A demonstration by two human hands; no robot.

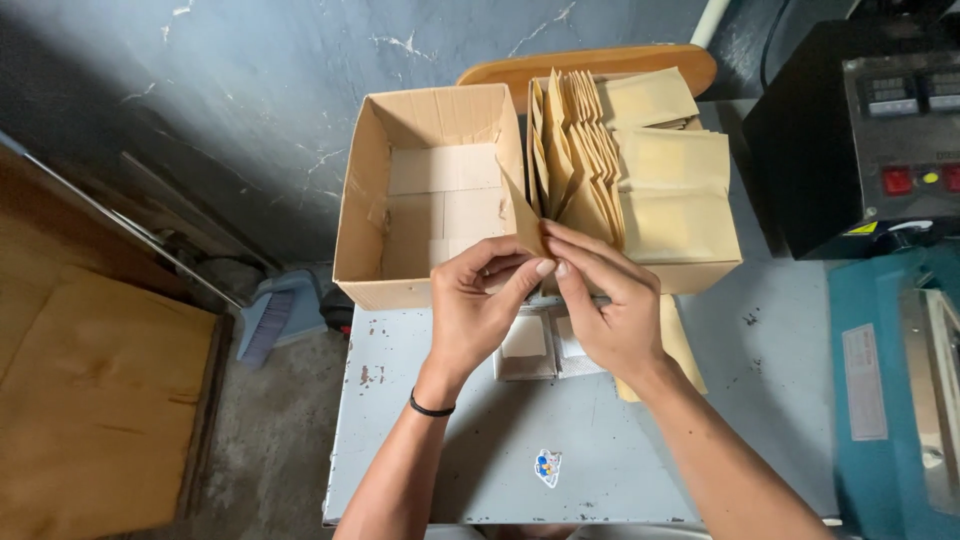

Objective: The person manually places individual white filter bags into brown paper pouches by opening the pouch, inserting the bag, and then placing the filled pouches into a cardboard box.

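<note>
My left hand and my right hand meet over the near edge of two cardboard boxes and pinch one brown paper pouch between their fingertips. The pouch stands on edge between the boxes. The left box is open and holds flat pale packets on its floor. The right box is packed with several upright brown pouches and flat ones. Two small clear-fronted packets lie on the grey table under my hands. A black band circles my left wrist.
The boxes sit on a worn grey metal table with a small sticker. A black machine with red buttons and a teal sealer stand at the right. A wooden board and a brush lie on the floor at the left.
</note>
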